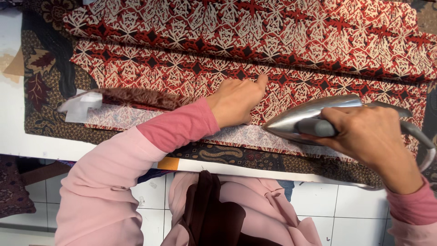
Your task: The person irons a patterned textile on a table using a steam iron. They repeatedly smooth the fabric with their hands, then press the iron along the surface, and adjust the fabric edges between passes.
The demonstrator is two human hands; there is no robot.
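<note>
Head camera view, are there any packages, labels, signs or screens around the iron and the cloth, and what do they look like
None in view: no package, label, sign or screen.
Left hand presses flat on the red patterned cloth.
Right hand grips the silver iron.
A white paper scrap lies at the left, plain as far as can be seen.

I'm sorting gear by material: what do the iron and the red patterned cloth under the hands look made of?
The iron looks like polished metal: its silver shell shines with reflections; the handle in the right hand looks matte grey, possibly plastic. The red patterned cloth looks like woven cotton with a batik-style print: matte and sharply creased, under the left hand.
</note>
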